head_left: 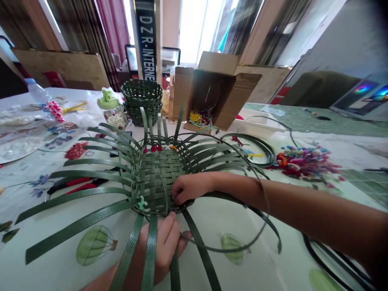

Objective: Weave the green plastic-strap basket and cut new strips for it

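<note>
Counter [54, 277] under us, balloon-print cloth. Green woven base [157, 178] lies flat on it, loose strips fanning all round. Cardboard box [212, 97] well beyond right grip [189, 188]; finished basket [142, 101] far beyond left grip [162, 242]. We judge edge weaving in hand: right grip pinches thin strip [242, 246] at base rim, left grip clasps base's near strips. Banner [147, 40] reads "DZ R-INTERNE".

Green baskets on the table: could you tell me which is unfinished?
The flat basket under the right hand, strips splaying loose; the stacked baskets behind are fully woven.
</note>
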A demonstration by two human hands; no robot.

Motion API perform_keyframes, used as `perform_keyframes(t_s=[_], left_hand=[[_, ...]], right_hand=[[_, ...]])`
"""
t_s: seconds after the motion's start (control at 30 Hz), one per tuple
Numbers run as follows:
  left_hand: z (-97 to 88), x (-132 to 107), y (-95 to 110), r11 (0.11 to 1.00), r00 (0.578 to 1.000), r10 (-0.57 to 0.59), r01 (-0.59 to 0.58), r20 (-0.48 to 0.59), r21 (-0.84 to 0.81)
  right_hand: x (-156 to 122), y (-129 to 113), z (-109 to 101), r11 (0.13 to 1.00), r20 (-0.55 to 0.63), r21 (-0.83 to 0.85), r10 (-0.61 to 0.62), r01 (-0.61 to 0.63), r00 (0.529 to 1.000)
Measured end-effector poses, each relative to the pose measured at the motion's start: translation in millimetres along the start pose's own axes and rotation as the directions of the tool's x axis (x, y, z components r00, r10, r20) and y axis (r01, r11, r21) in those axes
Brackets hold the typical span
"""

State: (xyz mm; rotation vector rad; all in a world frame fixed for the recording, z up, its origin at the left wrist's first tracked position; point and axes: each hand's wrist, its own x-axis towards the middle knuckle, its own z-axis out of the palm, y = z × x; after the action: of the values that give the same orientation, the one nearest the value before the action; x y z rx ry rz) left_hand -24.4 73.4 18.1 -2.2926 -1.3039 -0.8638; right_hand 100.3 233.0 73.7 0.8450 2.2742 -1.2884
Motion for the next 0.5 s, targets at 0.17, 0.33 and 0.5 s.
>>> perform_keyframes(t_s=[0.17, 0.33, 0.5], left_hand=[[0.1, -1.9, 0.3, 1.0, 0.999, -0.021, 0.021, -0.031, 0.003], [2.2, -2.4, 2.0, 0.998, 0.999, -0.037, 0.037, -0.011, 0.054], [0.1, 0.9, 1.4, 0.997, 0.999, -0.052, 0.052, -0.005, 0.055]], right_hand=[[3.6, 0.5, -4.9, 0.952, 0.106, 0.266, 0.126, -0.15, 0.986], [3.5, 0.3, -4.6, 0.953, 0.203, 0.265, 0.097, -0.15, 0.974], [7.0, 2.5, -7.9, 0.933, 0.298, 0.308, 0.094, -0.188, 0.95]])
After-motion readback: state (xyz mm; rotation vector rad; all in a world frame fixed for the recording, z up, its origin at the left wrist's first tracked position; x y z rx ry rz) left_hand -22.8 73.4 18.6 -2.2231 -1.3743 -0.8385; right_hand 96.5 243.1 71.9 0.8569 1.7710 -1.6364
